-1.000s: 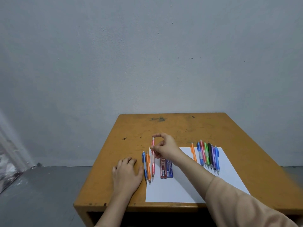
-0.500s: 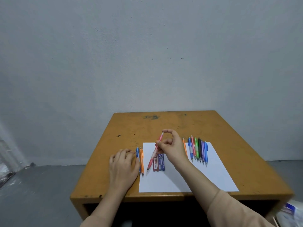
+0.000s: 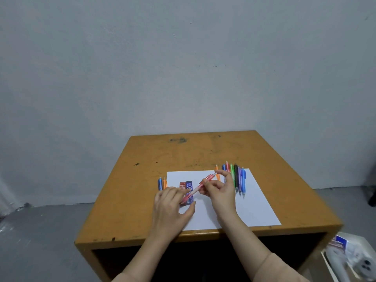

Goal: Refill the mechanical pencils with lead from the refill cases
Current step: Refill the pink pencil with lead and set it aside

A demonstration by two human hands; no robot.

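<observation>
I am watching the left hand (image 3: 173, 204) coming off the table (image 3: 183, 151), where it was lying flat a second ago, and moving in toward the lower end of the red pencil (image 3: 200, 187). Its fingers are loosely extended and the thumb is spread wide. I am not seeing it close on anything, though I cannot tell whether the fingertips are already touching the pencil's tip end.

The right hand (image 3: 219, 192) is pinching the red pencil by its upper half between thumb and fingers. It is now holding it slanted, cap end up beside its own fingertips and tip pointing down toward the left hand. A second ago it was holding the pencil almost straight up the table.

The pencil is now crossing just above the two refill cases (image 3: 186, 186), which are lying on the paper (image 3: 254, 208) between the hands, just beyond the left fingertips. The blue and orange pencils (image 3: 162, 183) are lying just past the left hand on its outer side. The row of coloured pencils (image 3: 236, 178) is lying just beyond the right hand.

I am reading this as both hands getting set to open the red pencil. No cap is off yet and no case is picked up, so the refill of this one is only starting.
</observation>
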